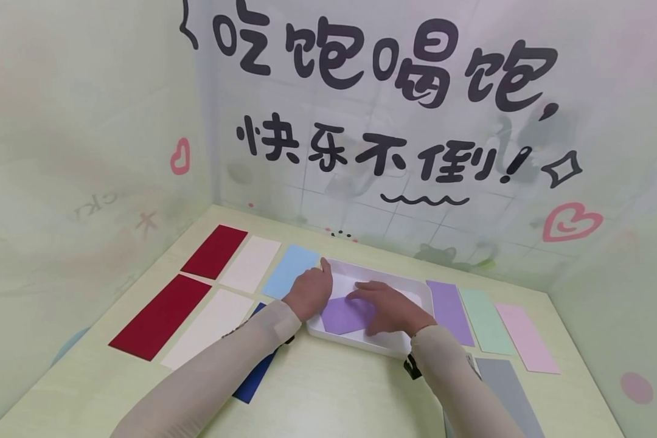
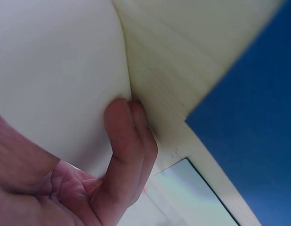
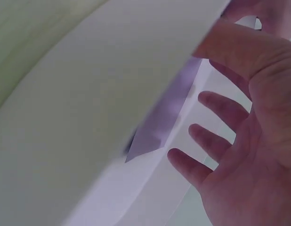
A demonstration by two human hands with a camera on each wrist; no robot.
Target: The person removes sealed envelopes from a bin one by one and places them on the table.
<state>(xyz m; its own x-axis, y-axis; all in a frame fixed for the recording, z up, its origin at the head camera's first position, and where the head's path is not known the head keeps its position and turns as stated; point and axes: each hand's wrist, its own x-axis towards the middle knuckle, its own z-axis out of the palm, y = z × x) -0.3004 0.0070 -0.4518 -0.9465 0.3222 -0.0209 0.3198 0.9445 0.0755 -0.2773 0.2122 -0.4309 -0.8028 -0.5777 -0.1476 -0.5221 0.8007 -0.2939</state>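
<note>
In the head view, a white rectangular tray (image 1: 356, 345) stands on the table with a purple sheet (image 1: 346, 316) inside it, toward its left end. My left hand (image 1: 312, 292) holds the tray's left side. Two curled fingertips (image 2: 121, 117) press on the tray's outer wall (image 2: 60, 84) in the left wrist view. Over the tray, my right hand (image 1: 391, 307) has its fingers spread at the purple sheet's right edge. The right wrist view shows several fingers (image 3: 221, 108) apart and loosely bent, beside the purple sheet (image 3: 166, 113). The near wall partly hides that sheet.
Left of the tray lie red (image 1: 161, 316), whitish (image 1: 252, 261), light blue (image 1: 291, 267) and dark blue sheets (image 1: 257, 374). On the right are purple (image 1: 450, 310), mint green (image 1: 486, 320), pink (image 1: 527, 337) and grey sheets (image 1: 504, 389). Printed curtains (image 1: 361, 201) enclose the table.
</note>
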